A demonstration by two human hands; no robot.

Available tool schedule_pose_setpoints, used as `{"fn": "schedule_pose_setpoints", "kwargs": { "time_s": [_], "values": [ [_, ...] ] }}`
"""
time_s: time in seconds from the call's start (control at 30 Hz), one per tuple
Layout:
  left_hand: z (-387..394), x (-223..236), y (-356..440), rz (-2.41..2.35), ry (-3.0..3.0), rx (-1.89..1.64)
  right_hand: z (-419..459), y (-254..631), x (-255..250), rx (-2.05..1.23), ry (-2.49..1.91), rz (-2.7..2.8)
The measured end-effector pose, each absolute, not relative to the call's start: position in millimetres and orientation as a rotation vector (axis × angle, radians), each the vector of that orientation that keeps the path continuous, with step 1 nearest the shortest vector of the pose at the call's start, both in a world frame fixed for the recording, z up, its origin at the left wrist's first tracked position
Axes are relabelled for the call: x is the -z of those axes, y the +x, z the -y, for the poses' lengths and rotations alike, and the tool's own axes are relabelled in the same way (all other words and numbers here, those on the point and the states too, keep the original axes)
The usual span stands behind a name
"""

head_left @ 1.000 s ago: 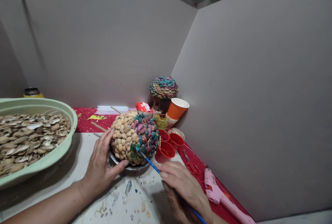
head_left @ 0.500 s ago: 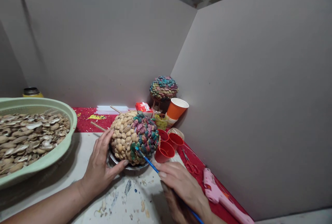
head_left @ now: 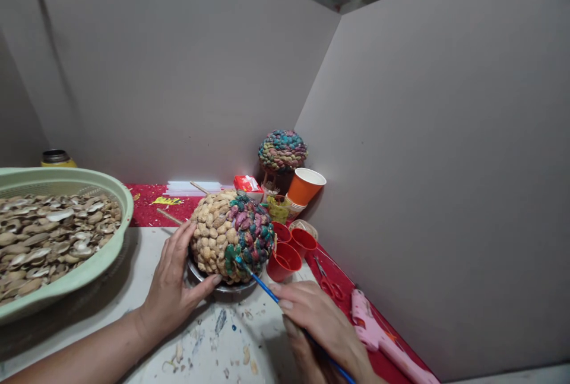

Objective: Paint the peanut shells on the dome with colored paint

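A ball covered in peanut shells [head_left: 214,232] sits in a shallow metal bowl [head_left: 231,289]. Its left part is bare tan shell; the right part is painted green, teal and purple. My left hand [head_left: 176,280] steadies it, fingers against its left side and thumb along the bowl's front rim. Pinched in my right hand [head_left: 312,319] is a blue paintbrush [head_left: 266,287], its teal-wet tip touching the lower front shells where the green paint meets the bare ones. Beside the ball stand several red cups [head_left: 284,262], some with dark paint inside.
At left, a green basket [head_left: 120,241] holds peanut shells [head_left: 48,235]. Behind are white glue sticks [head_left: 193,188], a painted shell ball [head_left: 283,149] and an orange paper cup [head_left: 306,187]. Red scissors [head_left: 332,288] and a pink glue gun [head_left: 378,333] lie along the right wall [head_left: 423,164].
My right hand and the brush have shifted slightly right and down, the tip moving a little along the shells. My left hand and the ball keep their place.
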State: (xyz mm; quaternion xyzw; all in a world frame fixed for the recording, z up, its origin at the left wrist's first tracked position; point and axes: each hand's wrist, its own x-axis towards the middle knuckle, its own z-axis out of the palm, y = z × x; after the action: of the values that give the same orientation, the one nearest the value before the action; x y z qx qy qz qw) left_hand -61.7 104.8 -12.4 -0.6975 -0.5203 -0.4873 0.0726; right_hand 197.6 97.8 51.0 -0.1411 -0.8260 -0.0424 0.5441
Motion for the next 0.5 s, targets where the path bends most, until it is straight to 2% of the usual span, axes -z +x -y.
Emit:
{"fn": "schedule_pose_setpoints", "kwargs": {
  "time_s": [0.2, 0.5],
  "values": [
    [-107, 10, -64, 1.544, -2.104, 1.446, -98, 199, -52, 0.009, -0.374, 2.033],
    [-110, 12, -67, 1.563, -2.105, 1.432, -118, 208, -25, 0.124, -0.251, 1.975]
  ]
}}
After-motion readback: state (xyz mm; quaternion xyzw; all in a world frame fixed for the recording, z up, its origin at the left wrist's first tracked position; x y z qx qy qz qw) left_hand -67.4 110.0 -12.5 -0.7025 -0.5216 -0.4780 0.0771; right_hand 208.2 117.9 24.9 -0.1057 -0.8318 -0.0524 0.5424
